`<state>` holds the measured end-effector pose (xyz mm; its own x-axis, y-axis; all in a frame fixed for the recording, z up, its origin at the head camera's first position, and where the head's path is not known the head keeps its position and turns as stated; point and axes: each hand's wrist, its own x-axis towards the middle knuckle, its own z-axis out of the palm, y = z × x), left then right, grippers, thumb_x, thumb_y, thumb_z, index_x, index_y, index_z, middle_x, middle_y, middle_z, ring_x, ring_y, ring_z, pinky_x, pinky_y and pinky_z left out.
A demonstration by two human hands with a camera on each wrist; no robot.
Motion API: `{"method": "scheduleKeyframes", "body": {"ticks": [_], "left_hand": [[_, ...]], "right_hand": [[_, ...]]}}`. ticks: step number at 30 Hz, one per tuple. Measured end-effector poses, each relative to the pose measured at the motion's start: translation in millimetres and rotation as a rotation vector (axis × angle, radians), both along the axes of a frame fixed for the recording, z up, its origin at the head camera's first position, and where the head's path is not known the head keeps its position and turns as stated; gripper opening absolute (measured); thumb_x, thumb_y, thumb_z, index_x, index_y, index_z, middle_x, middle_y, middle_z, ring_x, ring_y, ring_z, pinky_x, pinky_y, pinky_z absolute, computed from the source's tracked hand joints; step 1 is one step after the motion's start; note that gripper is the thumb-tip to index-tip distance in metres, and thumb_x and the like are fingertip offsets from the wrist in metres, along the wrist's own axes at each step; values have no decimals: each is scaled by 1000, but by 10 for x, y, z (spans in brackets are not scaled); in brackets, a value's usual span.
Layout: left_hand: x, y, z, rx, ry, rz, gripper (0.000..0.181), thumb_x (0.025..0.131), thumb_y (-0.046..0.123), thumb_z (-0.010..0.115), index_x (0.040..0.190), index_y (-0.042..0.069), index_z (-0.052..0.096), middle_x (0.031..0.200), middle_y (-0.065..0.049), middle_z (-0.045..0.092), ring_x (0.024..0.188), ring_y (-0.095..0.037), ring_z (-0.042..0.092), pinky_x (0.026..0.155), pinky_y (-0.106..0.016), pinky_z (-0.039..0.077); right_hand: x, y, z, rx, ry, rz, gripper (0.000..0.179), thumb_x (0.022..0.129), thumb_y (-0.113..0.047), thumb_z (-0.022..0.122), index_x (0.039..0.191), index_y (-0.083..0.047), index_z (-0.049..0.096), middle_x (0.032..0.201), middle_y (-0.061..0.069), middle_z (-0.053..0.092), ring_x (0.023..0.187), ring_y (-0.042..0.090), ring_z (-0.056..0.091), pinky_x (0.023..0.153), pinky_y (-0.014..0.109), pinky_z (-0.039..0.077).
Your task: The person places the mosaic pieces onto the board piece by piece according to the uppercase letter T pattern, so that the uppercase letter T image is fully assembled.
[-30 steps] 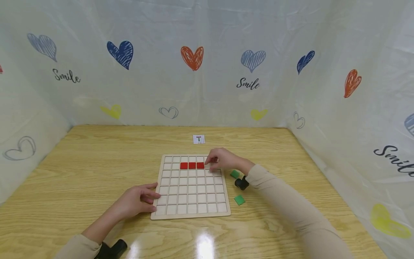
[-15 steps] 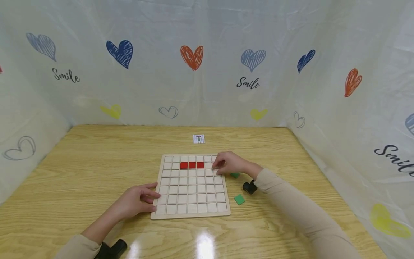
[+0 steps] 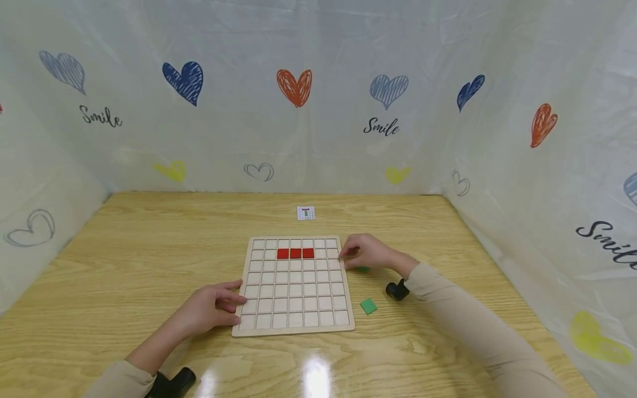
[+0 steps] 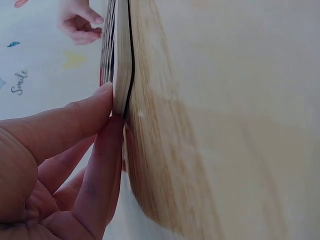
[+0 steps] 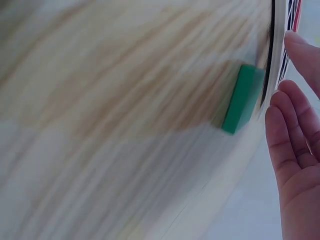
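A square wooden grid board (image 3: 288, 334) lies on the table, with three red tiles (image 3: 296, 254) side by side in its second row from the far edge. My left hand (image 3: 206, 309) rests its spread fingertips and thumb along the left edge near the front corner; the left wrist view shows the fingertips right at the board's edge (image 4: 121, 65). At the far right side my right hand (image 3: 367, 251) is beside the board, thumb and fingers apart, holding nothing. A green tile (image 5: 242, 100) lies under that hand against the table, partly hidden in the head view.
A second green tile (image 3: 368, 306) lies right of the board. Behind the board is a small printed card (image 3: 306, 213) with a T-shaped pattern on a grid. White curtains (image 3: 318, 143) with printed hearts stand behind and beside the table.
My right hand has moved right, from over the second row next to the red tiles to beyond the board's right edge. My left hand and the red tiles have stayed put.
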<state>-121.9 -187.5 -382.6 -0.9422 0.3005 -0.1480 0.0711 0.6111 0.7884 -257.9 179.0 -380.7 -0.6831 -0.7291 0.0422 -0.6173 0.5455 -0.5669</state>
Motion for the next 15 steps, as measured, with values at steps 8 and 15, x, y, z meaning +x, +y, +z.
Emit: {"method": "scheduleKeyframes", "body": {"ticks": [8, 15], "left_hand": [[12, 5, 9, -2, -7, 7, 33, 70, 7, 80, 101, 2, 71, 137, -23, 43, 84, -14, 60, 68, -24, 50], [8, 10, -1, -8, -8, 20, 32, 70, 6, 80, 101, 3, 72, 137, -22, 43, 85, -14, 60, 68, -24, 50]], "right_hand": [[70, 153, 9, 14, 42, -4, 17, 78, -13, 77, 93, -7, 72, 87, -3, 60, 81, 11, 55, 74, 26, 48], [113, 300, -13, 4, 35, -17, 17, 76, -13, 78, 91, -9, 71, 89, -3, 59, 82, 12, 54, 74, 28, 47]]}}
